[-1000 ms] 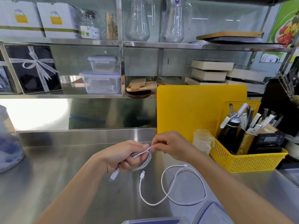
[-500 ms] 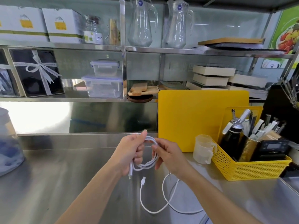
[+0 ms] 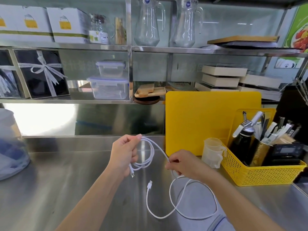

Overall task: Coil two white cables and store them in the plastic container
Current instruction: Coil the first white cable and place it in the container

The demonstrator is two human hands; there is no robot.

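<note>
White USB cable [image 3: 150, 152]: I see its coiled loops pinched in my left hand [image 3: 124, 154]; right hand [image 3: 183, 164] fingers closed on the strand; remaining length and plug trail onto steel counter [image 3: 75, 180].

This is a working kitchen, probably a café or small restaurant's. The counter [image 3: 66, 189], backsplash and shelves [image 3: 66, 101] are all stainless steel. Glass jugs [image 3: 146, 24], lidded food tubs [image 3: 109, 88] and wooden boards [image 3: 150, 91] fill the shelves. A yellow chopping board [image 3: 200, 122] leans at the back, beside a yellow basket [image 3: 260, 174] holding a cream whipper [image 3: 241, 137] and what looks like a scale [image 3: 288, 150].
</note>
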